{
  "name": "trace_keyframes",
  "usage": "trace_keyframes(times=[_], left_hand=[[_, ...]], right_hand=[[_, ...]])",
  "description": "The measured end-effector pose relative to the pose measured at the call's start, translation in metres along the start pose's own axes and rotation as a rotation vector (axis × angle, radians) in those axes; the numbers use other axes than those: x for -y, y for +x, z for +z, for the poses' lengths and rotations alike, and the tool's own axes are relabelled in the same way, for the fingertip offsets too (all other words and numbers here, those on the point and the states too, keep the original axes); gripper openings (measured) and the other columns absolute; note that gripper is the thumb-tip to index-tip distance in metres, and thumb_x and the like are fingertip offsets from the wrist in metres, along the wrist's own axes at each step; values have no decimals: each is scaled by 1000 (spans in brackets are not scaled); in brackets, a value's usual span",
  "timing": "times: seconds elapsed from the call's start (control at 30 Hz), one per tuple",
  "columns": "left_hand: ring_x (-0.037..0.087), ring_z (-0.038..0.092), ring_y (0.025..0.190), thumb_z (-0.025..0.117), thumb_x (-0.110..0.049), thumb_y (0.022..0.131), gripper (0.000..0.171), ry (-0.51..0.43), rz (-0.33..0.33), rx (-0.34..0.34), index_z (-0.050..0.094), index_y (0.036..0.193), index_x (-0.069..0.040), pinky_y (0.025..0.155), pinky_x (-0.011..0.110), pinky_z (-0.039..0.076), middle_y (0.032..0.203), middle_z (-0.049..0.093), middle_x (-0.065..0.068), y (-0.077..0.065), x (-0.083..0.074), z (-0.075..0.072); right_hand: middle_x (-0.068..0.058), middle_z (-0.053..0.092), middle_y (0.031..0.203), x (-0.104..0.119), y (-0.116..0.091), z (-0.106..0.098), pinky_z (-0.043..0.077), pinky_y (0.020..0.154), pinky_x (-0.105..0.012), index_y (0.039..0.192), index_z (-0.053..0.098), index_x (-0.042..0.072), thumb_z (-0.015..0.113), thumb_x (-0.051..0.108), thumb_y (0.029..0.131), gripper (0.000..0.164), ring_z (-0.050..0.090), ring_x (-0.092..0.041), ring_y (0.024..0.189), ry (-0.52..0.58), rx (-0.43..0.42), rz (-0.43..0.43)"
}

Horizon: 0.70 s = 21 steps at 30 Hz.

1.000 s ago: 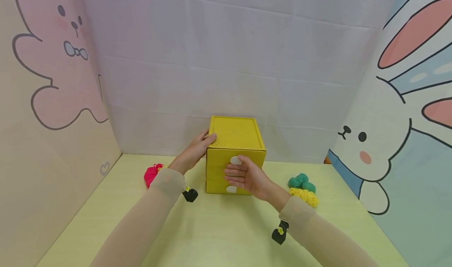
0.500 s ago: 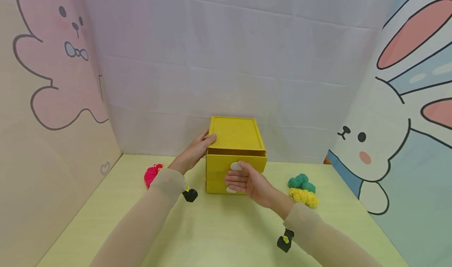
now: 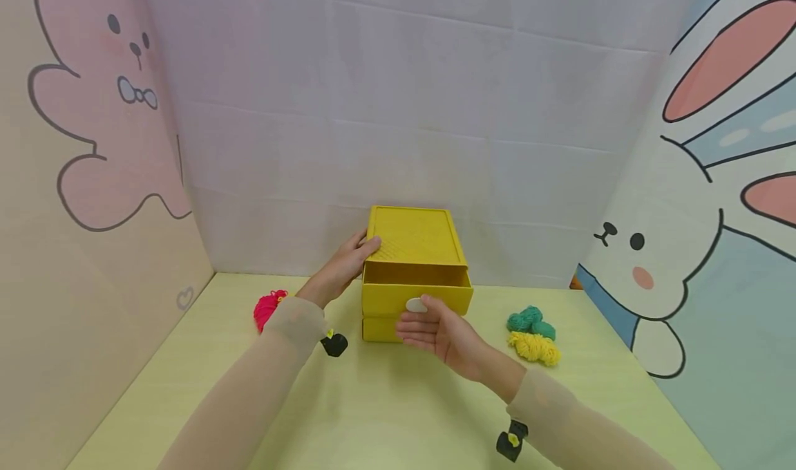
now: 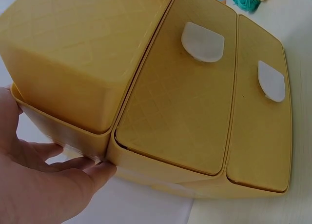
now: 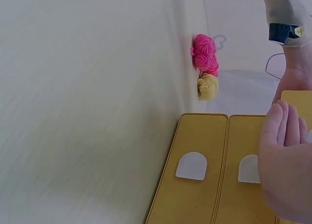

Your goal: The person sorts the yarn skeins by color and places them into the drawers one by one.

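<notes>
A yellow drawer box (image 3: 415, 231) stands against the back cloth. Its top drawer (image 3: 387, 299) is pulled part way out, showing a dark gap under the box's top. My left hand (image 3: 342, 268) grips the box's upper left edge, thumb on top and fingers along the side wall. At the drawer's white knob (image 3: 414, 305), my right hand (image 3: 452, 337) pinches with the thumb and forefinger, the other fingers extended below. Two lower drawers, the middle one (image 4: 178, 87) and the bottom one (image 4: 256, 131), are closed in the left wrist view.
Left of the box lies pink yarn (image 3: 267, 309), with a pale yellow skein (image 5: 208, 86) beside it in the right wrist view. Green yarn (image 3: 531, 321) and a yellow skein (image 3: 535, 348) lie on the table (image 3: 373, 415) to the right. Cloth walls with cartoon animals enclose the sides.
The top drawer has slid out from closed toward me as my right hand drew back and slightly down with the knob. My left hand has stayed on the box.
</notes>
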<state>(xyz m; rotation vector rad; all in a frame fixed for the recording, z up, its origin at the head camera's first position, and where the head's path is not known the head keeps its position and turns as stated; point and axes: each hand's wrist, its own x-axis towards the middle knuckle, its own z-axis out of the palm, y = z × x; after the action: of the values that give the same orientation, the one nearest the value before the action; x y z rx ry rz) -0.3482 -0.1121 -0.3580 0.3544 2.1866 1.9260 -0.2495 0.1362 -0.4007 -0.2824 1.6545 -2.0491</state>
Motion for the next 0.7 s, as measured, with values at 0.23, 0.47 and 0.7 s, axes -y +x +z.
trace_keyframes(times=[0.23,0.47,0.7], left_hand=[[36,42,152,46,-47,114,73,8,2,-1,12,173,-21,125,58,31,170,34,14,1,1,0],[34,41,153,47,-47,113,74,3,-2,-7,12,173,-21,125,57,33,171,33,13,1,2,0],[35,41,153,48,-48,113,75,7,4,-6,12,173,-21,125,58,32,172,32,12,1,2,0]], right_hand=[[-24,68,137,-5,-12,4,55,107,-36,146,50,-17,51,55,109,80,71,-28,121,12,6,23],[-18,74,129,-8,-23,8,55,107,-37,139,59,-12,53,53,109,73,71,-30,122,24,18,41],[-17,74,127,-9,-32,11,55,107,-38,139,61,-11,53,51,109,69,71,-30,122,25,31,50]])
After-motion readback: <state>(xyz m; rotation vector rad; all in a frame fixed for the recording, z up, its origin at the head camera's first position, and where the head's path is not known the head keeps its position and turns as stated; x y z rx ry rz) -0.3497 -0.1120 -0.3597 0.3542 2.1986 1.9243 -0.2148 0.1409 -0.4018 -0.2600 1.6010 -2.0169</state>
